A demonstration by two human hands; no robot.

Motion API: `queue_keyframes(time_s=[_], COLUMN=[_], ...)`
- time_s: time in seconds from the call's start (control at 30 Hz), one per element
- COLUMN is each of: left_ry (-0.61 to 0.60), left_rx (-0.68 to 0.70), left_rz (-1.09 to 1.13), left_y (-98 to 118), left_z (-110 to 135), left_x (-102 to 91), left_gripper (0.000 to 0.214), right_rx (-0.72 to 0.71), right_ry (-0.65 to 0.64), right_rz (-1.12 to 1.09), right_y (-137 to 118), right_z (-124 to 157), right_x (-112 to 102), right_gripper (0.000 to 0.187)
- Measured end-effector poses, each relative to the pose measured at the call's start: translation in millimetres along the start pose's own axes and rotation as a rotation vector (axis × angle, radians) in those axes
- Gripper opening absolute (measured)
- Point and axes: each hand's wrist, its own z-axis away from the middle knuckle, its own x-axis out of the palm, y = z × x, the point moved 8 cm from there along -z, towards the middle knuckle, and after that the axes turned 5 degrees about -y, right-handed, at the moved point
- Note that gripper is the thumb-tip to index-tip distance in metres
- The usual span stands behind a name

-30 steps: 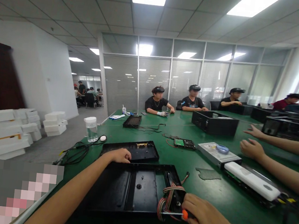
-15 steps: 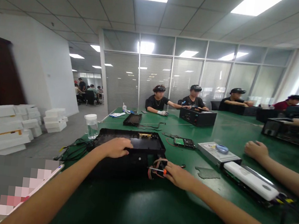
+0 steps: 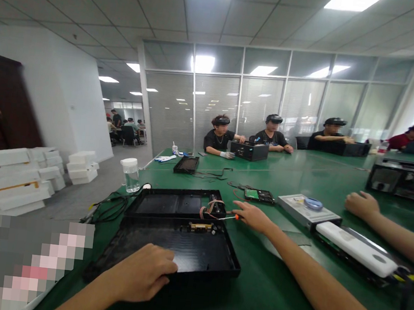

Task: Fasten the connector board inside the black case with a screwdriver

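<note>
My left hand is closed on the near rim of a shallow black case panel, which lies inner side up before me. A small brass-coloured part sits at this panel's far edge. Behind it, a second black case half shows its inside, with bundled thin wires at its right end. My right hand grips a screwdriver with an orange collar; its thin shaft points left toward the wires. Most of the handle is hidden in my fingers.
A clear jar and black cables are at the left. To the right are a green circuit board, a metal drive with a blue tape roll, a white bar-shaped unit and another person's arm. Co-workers sit opposite.
My left hand has come toward me, and the front panel has swung down with it, baring the inside. My right hand has moved slightly away with the screwdriver. A co-worker's black box has shifted left.
</note>
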Motion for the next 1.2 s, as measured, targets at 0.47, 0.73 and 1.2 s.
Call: queue_keyframes(time_s=[0.47,0.73,1.2], left_ry=[0.138,-0.023,0.180], left_rx=[-0.155,-0.224,0.326], left_rz=[-0.091,-0.266,-0.464], left_y=[-104,-113,-16], left_z=[-130,-136,-163], left_x=[-6.9,7.8,8.6], left_gripper=[0.061,0.039,0.010], right_rx=[0.221,0.082,0.084], right_ry=[-0.035,-0.081,-0.017], right_rz=[-0.299,-0.306,-0.347], right_y=[-16,-45,-24], right_z=[-3,-8,-5], right_x=[12,20,14], right_gripper=[0.041,0.041,0.042])
